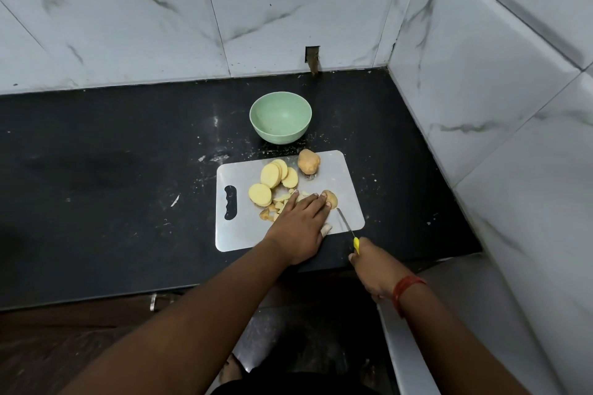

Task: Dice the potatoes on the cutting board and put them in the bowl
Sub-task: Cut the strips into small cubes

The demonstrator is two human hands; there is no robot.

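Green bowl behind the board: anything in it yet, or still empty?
Empty. The green bowl stands upright on the black counter, its pale inside bare; the potato slices all lie on the cutting board.

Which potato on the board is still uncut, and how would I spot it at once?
Start at the black counter, then the white cutting board just in front of the green bowl. The whole potato sits at the board's far edge, nearest the bowl. Unlike the yellow slices beside it, it is round, brown-skinned and shows no cut face.
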